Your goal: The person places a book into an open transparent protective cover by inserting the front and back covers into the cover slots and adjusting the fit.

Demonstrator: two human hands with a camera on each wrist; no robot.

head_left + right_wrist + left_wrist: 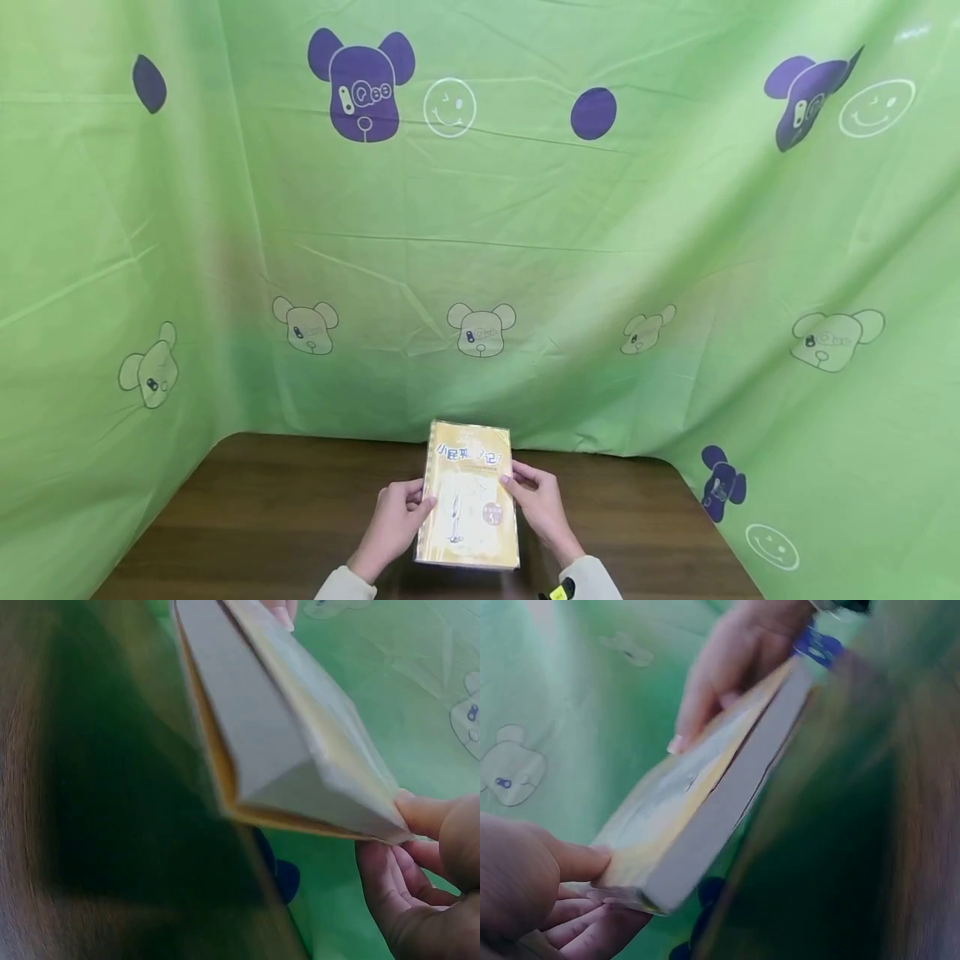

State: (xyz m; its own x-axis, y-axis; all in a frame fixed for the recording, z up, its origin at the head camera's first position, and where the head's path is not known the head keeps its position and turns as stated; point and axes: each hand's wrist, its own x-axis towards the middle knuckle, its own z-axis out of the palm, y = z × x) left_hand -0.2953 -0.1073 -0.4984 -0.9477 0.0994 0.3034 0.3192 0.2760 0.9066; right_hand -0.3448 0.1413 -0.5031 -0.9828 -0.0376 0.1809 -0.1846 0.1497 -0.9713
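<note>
A thick book (468, 500) with a yellow cover, a pale middle and blue Chinese lettering is held up above the table, its front facing the head camera. My left hand (393, 521) grips its left edge, thumb on the cover and fingers behind. At the right edge my right hand (542, 507) pinches it the same way, a little higher up. In the left wrist view the left hand (555, 892) holds the spine side of the book (720, 802). The right wrist view has the right hand (424, 870) on the book's page edge (262, 727).
The dark wooden table (300, 500) has rounded back corners. A green curtain (525, 208) printed with bear heads and smiling faces hangs behind the table and along both sides. A dark, blurred reflection (150, 787) lies on the tabletop in the right wrist view.
</note>
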